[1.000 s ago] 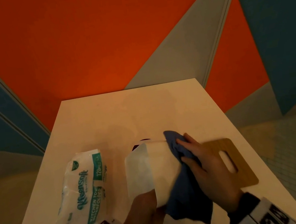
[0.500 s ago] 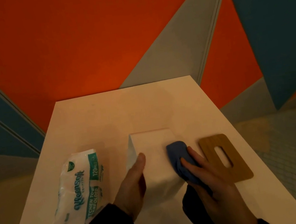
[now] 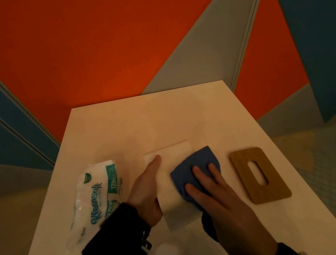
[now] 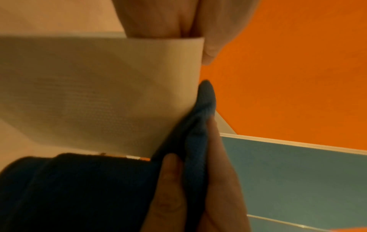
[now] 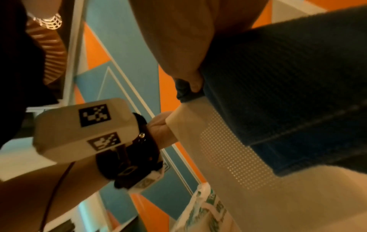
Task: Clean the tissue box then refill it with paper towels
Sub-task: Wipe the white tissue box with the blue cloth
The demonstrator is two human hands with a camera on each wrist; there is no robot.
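Note:
The white tissue box [image 3: 168,181] lies on the white table [image 3: 151,119], lid off. My left hand [image 3: 147,185] grips its left side, thumb laid along the top edge. My right hand [image 3: 211,188] presses a blue cloth [image 3: 197,160] onto the box's top right face, fingers flat over it and thumb tucked under the fabric. The left wrist view shows the box wall [image 4: 99,94] with the cloth [image 4: 196,133] pinched against its edge. The wooden slotted lid [image 3: 275,188] lies to the right. A Kleensoft paper towel pack [image 3: 95,197] lies to the left.
The table stands against an orange, grey and blue panelled wall [image 3: 109,49]. Its far half is bare. Its left and right edges drop to the floor close beside the pack and the lid. A white tagged wrist unit [image 5: 83,130] sits on my left forearm.
The box, tilted up in my left hand a second ago, now lies flat on the table. The cloth has slid from its right side onto the top face.

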